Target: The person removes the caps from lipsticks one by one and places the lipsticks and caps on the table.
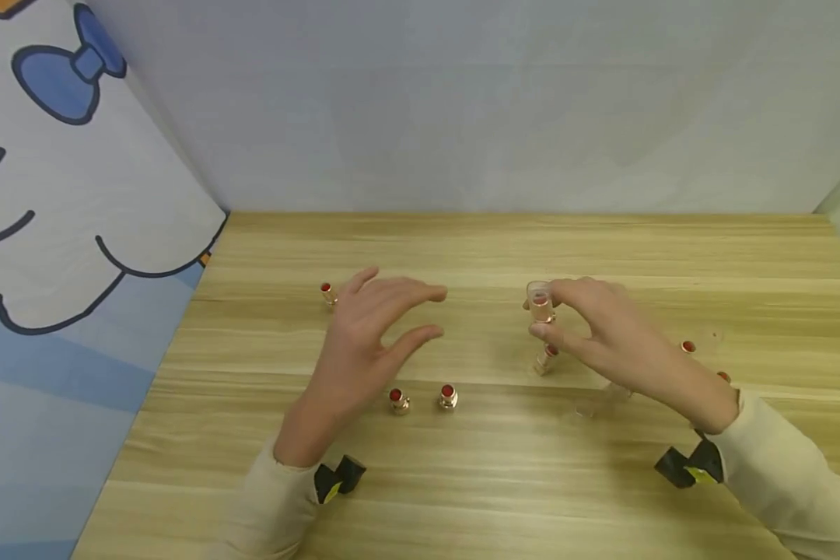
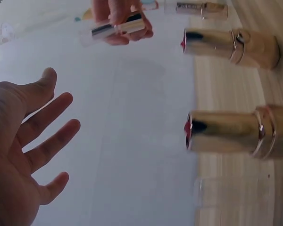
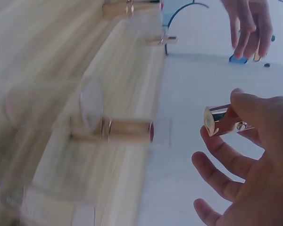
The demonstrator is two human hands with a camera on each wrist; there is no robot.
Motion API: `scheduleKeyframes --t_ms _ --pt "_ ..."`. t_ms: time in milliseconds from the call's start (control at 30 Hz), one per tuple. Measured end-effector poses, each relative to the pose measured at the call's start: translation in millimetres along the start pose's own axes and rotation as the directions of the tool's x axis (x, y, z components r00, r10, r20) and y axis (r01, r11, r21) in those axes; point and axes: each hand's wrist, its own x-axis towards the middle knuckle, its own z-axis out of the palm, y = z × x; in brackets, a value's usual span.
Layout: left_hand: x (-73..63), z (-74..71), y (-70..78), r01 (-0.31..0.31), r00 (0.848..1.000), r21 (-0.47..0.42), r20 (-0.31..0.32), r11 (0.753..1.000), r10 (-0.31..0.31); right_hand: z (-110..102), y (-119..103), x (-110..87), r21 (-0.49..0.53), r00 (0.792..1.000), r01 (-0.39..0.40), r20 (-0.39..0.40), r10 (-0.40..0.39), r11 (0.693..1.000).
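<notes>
My right hand (image 1: 616, 338) pinches a gold lipstick (image 1: 542, 309) with a clear cap over its red tip, raised above the table. In the right wrist view its gold base (image 3: 210, 121) sticks out between thumb and forefinger. A second lipstick (image 1: 547, 359) stands on the table just below that hand. My left hand (image 1: 357, 342) hovers with fingers spread and holds nothing. Near its wrist stand two uncapped lipsticks, one on the left (image 1: 399, 401) and one on the right (image 1: 448, 397). Another lipstick (image 1: 328, 293) shows beyond the left hand, partly hidden.
Right of my right forearm two more red-tipped lipsticks show, one farther back (image 1: 687, 347) and one half behind the wrist (image 1: 723, 377). Clear caps lie on the wooden table (image 1: 490, 482), one of them (image 1: 584, 412) under the right forearm. A pale wall (image 1: 490, 109) rises at the back.
</notes>
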Motion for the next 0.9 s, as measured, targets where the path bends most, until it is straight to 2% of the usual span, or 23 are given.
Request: scheduleKeyframes --t_ms 167,333,467,733,900 --pt "-0.5 13.3 16.2 -0.053 0.996 -0.037 0.065 0.998 0.056 14.3 -16.1 -8.4 -0.023 0.993 0.094 -0.065 -0.095 0.995" --pt "-1.6 20.4 25.5 -0.094 0.991 -0.039 0.094 0.995 0.097 27.1 -27.5 -18.6 -0.043 0.997 0.07 -0.038 -0.072 0.997" --pt "-2.8 25.2 28.9 -0.119 0.987 -0.013 0.107 0.993 0.12 36.0 -32.7 -23.9 -0.086 0.995 0.081 -0.044 -0.085 0.993" --pt "-5.4 32.6 32.3 -0.169 0.979 0.032 0.119 0.985 0.164 50.6 -38.9 -29.1 -0.13 0.99 0.089 -0.095 -0.102 0.988" --pt "-6.8 35.3 34.0 -0.223 0.971 0.054 0.098 0.973 0.217 57.7 -39.7 -32.0 -0.063 0.978 0.094 -0.182 -0.104 0.994"
